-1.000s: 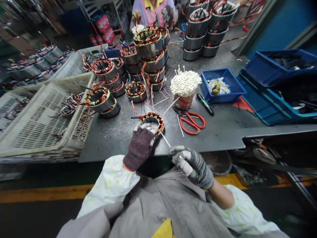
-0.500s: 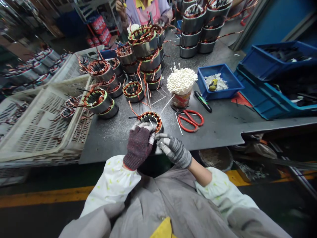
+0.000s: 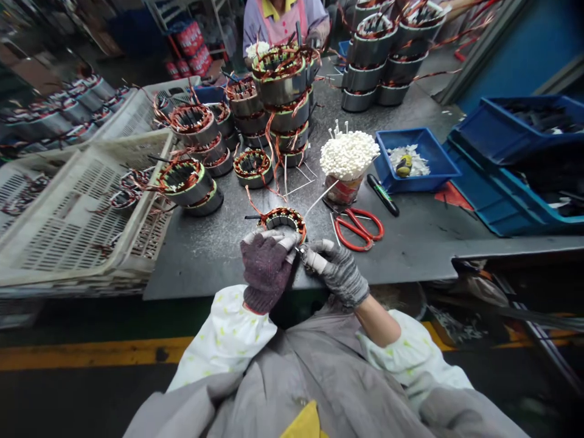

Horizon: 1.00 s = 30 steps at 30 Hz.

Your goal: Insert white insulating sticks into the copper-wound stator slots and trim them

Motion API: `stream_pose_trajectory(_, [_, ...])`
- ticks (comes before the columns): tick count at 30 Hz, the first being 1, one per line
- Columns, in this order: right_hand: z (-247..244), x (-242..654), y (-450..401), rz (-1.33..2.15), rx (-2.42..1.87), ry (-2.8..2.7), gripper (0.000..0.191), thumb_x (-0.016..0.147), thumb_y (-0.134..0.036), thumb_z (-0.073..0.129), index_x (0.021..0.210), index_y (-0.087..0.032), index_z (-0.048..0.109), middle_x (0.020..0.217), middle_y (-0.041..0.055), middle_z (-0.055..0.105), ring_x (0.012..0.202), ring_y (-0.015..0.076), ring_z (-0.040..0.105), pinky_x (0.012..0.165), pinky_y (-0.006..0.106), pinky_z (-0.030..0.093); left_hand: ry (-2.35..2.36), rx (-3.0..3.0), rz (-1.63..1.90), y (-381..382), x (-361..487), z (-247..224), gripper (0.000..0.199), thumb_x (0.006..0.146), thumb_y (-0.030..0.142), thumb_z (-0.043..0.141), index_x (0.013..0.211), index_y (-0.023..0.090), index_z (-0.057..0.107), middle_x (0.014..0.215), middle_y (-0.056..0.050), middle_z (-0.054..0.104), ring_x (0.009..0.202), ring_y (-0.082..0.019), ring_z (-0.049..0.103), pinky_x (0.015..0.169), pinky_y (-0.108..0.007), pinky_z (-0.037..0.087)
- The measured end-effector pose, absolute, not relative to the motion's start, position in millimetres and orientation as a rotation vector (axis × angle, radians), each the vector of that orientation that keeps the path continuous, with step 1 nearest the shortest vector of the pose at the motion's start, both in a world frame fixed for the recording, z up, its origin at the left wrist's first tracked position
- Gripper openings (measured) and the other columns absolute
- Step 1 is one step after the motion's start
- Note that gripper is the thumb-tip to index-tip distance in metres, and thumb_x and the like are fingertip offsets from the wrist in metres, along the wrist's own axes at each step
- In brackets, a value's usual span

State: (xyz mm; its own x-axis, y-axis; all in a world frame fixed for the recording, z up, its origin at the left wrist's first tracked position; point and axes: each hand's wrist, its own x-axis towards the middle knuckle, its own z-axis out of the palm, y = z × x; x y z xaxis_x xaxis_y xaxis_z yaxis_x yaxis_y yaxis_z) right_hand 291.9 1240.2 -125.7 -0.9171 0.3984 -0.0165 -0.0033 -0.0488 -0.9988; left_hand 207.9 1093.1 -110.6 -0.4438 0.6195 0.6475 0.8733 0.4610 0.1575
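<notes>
A motor stator (image 3: 301,225) with copper windings lies on the dark table near its front edge. My left hand (image 3: 267,264), in a dark purple glove with pale fingertips, is closed on the stator's near rim. My right hand (image 3: 338,272), in a grey glove, pinches at the stator's near right edge. Something small shows at its fingertips, but I cannot make out what. An orange wire and a black lead stick out from the stator's left side. A thin white stick (image 3: 320,198) slants between the stator and a cup (image 3: 343,190) full of white-tipped sticks.
Red-handled scissors (image 3: 360,230) and a green-black cutter (image 3: 382,194) lie right of the stator. A blue tray (image 3: 417,179) holds white scraps. Stacked stators (image 3: 280,85) stand behind, plastic crates (image 3: 86,213) at left, blue bins (image 3: 483,201) at right. A co-worker (image 3: 283,21) is across the table.
The camera view has shifted, so the table things appear slightly further right and lower. Both hands stay at the stator; my right fingers have drawn closer together against its edge.
</notes>
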Motion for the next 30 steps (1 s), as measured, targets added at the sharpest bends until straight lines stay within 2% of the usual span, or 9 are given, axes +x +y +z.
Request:
stream_pose_trajectory(5, [-134, 286, 1244, 1.919, -0.401, -2.017, 0.02, 0.075, -0.041, 0.07, 0.073, -0.022, 0.066, 0.069, 0.0011, 0.07, 0.06, 0.0157, 0.06, 0.059, 0.03, 0.052, -2.266, -1.285, -0.63, 1092, 209, -107, 0.025, 0.095, 0.027, 0.057, 0.114, 0.025, 0.073, 0.102, -0.004, 0.077, 0.109, -0.024, 0.067, 0.1, -0.046, 0.038])
stream_pose_trajectory(9, [-133, 290, 1245, 1.963, -0.364, -1.985, 0.019, 0.078, -0.042, 0.07, 0.075, -0.023, 0.067, 0.068, 0.0, 0.071, 0.056, 0.0144, 0.058, 0.055, 0.028, 0.052, -2.302, -1.319, -0.629, 1090, 208, -108, 0.027, 0.095, 0.027, 0.057, 0.118, 0.026, 0.072, 0.103, -0.003, 0.078, 0.11, -0.024, 0.067, 0.105, -0.047, 0.038])
stream_pose_trajectory(15, [-135, 288, 1244, 1.884, -0.337, -2.02, 0.019, 0.077, -0.04, 0.071, 0.074, -0.022, 0.067, 0.069, 0.0008, 0.071, 0.061, 0.0159, 0.061, 0.06, 0.03, 0.054, -2.278, -1.341, -0.573, 1088, 209, -105, 0.031, 0.093, 0.023, 0.058, 0.121, 0.026, 0.071, 0.103, -0.004, 0.077, 0.108, -0.026, 0.066, 0.101, -0.048, 0.039])
stream_pose_trajectory(20, [-141, 288, 1246, 1.938, -0.336, -1.983, 0.021, 0.078, -0.041, 0.072, 0.072, -0.023, 0.062, 0.065, -0.0003, 0.068, 0.056, 0.015, 0.059, 0.056, 0.029, 0.052, -2.242, -1.315, -0.57, 1090, 211, -100, 0.028, 0.093, 0.023, 0.058, 0.118, 0.024, 0.072, 0.097, -0.004, 0.077, 0.101, -0.024, 0.067, 0.093, -0.046, 0.041])
stream_pose_trajectory(30, [-138, 288, 1244, 1.855, -0.266, -2.017, 0.018, 0.08, -0.039, 0.07, 0.074, -0.022, 0.065, 0.066, 0.0004, 0.069, 0.057, 0.016, 0.059, 0.055, 0.029, 0.052, -2.242, -1.305, -0.533, 1089, 211, -105, 0.027, 0.091, 0.023, 0.062, 0.117, 0.025, 0.071, 0.099, -0.003, 0.077, 0.101, -0.025, 0.067, 0.095, -0.047, 0.042])
